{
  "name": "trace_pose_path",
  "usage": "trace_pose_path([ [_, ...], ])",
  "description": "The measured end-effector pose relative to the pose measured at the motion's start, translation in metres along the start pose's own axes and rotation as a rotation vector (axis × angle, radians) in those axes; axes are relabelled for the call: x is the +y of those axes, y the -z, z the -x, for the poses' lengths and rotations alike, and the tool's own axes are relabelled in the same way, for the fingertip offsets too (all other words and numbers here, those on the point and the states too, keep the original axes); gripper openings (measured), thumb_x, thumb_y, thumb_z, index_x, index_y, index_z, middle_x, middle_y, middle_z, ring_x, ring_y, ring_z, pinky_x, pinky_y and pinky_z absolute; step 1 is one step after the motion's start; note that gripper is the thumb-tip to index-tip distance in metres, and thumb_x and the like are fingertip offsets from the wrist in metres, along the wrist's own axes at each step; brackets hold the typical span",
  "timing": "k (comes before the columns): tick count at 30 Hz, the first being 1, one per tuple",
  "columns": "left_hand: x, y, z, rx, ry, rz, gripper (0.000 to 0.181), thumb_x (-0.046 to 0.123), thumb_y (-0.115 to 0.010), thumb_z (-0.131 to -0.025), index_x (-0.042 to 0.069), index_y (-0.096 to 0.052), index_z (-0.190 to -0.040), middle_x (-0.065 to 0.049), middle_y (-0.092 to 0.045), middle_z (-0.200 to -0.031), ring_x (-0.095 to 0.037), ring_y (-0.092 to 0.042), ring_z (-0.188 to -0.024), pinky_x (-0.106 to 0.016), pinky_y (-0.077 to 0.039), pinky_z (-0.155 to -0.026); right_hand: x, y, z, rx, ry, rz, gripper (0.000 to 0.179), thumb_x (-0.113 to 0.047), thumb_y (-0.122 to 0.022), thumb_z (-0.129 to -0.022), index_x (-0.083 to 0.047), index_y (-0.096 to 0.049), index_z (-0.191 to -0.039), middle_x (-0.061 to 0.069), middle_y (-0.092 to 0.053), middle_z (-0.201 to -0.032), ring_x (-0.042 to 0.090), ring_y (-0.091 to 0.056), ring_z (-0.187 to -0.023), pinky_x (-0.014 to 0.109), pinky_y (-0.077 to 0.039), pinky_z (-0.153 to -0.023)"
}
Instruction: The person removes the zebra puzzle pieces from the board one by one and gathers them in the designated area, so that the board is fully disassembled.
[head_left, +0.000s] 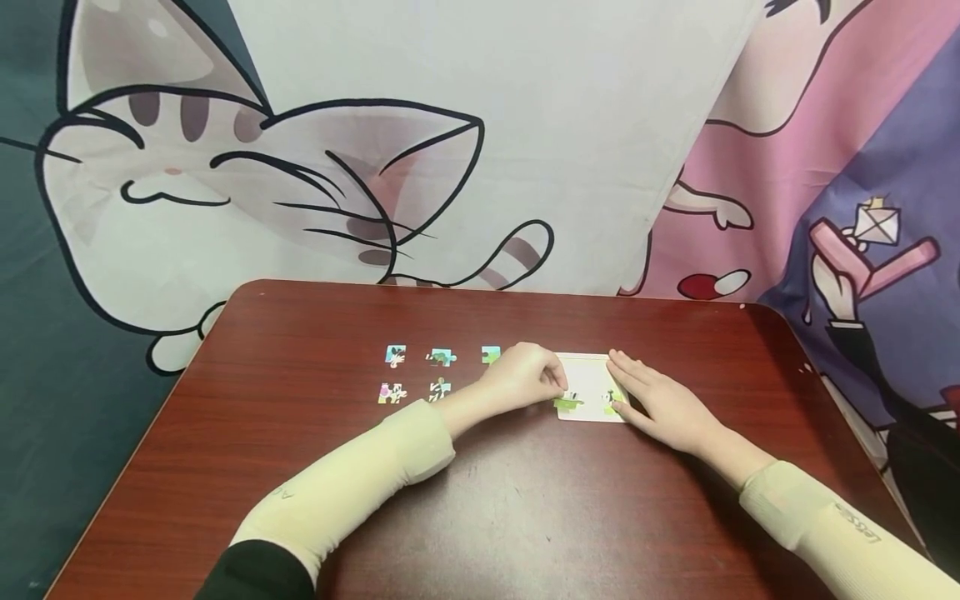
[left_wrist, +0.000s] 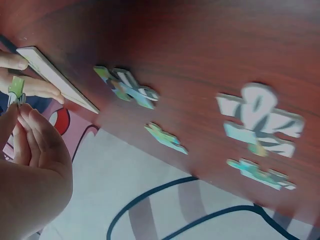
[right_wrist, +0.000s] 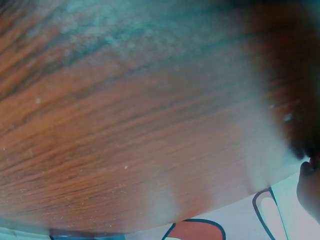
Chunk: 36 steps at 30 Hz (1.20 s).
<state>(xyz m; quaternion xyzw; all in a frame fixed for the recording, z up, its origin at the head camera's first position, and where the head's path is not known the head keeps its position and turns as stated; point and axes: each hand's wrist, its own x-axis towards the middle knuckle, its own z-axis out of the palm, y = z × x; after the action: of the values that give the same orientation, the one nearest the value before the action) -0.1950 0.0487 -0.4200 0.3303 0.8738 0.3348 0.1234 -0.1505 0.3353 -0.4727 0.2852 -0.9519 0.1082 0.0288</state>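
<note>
My left hand (head_left: 525, 372) pinches a green-and-white jigsaw piece (head_left: 568, 403) between thumb and fingertips, over the lower left of a white puzzle board (head_left: 583, 368). In the left wrist view the pinched piece (left_wrist: 16, 87) stands up from the fingertips of the left hand (left_wrist: 42, 145). The right hand (head_left: 667, 408) lies with fairly straight fingers along the board's right edge. Beside its thumb, another green-and-white piece (head_left: 609, 403) lies at the board's lower right. Only a dark sliver of the right hand (right_wrist: 310, 187) shows in the right wrist view.
Several loose jigsaw pieces lie left of the board in two rows, among them a zebra-striped piece (left_wrist: 260, 117) and a blue-green one (head_left: 442, 357). A green piece (head_left: 491, 354) lies just behind the left hand. A printed cloth (head_left: 585, 150) hangs behind the brown table (head_left: 480, 508).
</note>
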Motion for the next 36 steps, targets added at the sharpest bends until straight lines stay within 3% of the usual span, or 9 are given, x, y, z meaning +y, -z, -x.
trace_pose_path([
  [9,-0.015,0.014,0.032,-0.027,0.012,0.055,0.006,0.008,-0.082,-0.089,0.014,-0.08,-0.086,0.003,-0.079,-0.082,0.0,-0.065,-0.072,-0.016,-0.054,-0.073,0.001,-0.001,0.002,-0.009,-0.001,0.002,0.068,-0.027,-0.073,-0.099,0.004,-0.05,-0.154,0.024,-0.046,-0.164,0.042,-0.048,-0.15,0.06,-0.041,-0.119],
  [28,-0.056,0.052,0.096,-0.035,0.016,0.002,0.01,0.004,-0.081,-0.088,0.012,-0.08,-0.083,0.004,-0.078,-0.079,0.002,-0.063,-0.069,-0.016,-0.055,-0.07,-0.001,0.0,0.001,-0.015,-0.006,0.005,0.068,-0.027,-0.073,-0.099,0.004,-0.049,-0.155,0.023,-0.045,-0.165,0.041,-0.047,-0.151,0.06,-0.039,-0.121],
  [36,-0.074,0.056,0.118,-0.038,0.04,0.014,0.013,0.002,-0.081,-0.088,0.013,-0.079,-0.082,0.006,-0.076,-0.077,0.002,-0.063,-0.068,-0.017,-0.055,-0.067,0.002,-0.001,0.0,-0.016,-0.003,0.011,0.069,-0.028,-0.072,-0.099,0.004,-0.048,-0.155,0.023,-0.045,-0.165,0.041,-0.046,-0.151,0.06,-0.039,-0.121],
])
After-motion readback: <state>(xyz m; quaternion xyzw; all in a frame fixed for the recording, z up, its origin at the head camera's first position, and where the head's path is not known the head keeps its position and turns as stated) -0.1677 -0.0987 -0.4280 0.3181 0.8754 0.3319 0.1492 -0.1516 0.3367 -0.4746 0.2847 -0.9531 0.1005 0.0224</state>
